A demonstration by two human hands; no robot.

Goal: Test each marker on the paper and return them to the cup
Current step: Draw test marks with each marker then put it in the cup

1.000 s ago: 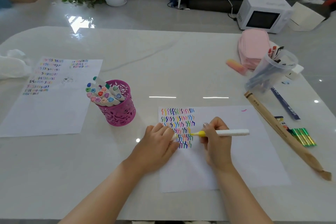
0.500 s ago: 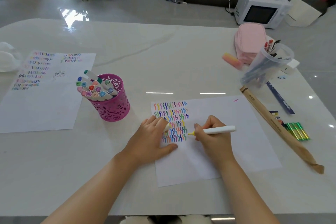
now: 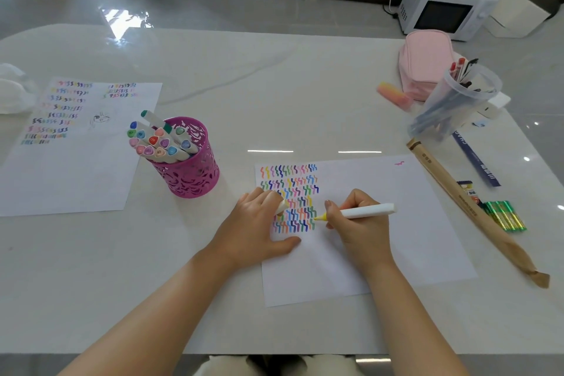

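White-barrelled marker [image 3: 364,211], yellow tip, pinched in the curled fingers of the right hand [image 3: 357,224], lying nearly level, tip on the paper [image 3: 403,247] just right of the lower rows of coloured squiggles. Left hand [image 3: 254,230] resting on the paper's left edge, fingers curled round a pale cap [image 3: 282,206], mostly hidden. Other markers [image 3: 158,143] standing capped in the pink cup [image 3: 192,175] on the counter [image 3: 274,85], leaning left; cap numbers too blurred to read.

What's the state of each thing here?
yellow marker: uncapped, tip on paper, gripped by right hand
marker cap: off, held in left hand
paper: flat, partly covered in squiggles, left hand resting on it
magenta cup: upright, holding capped markers
clear cup: standing, holding pens
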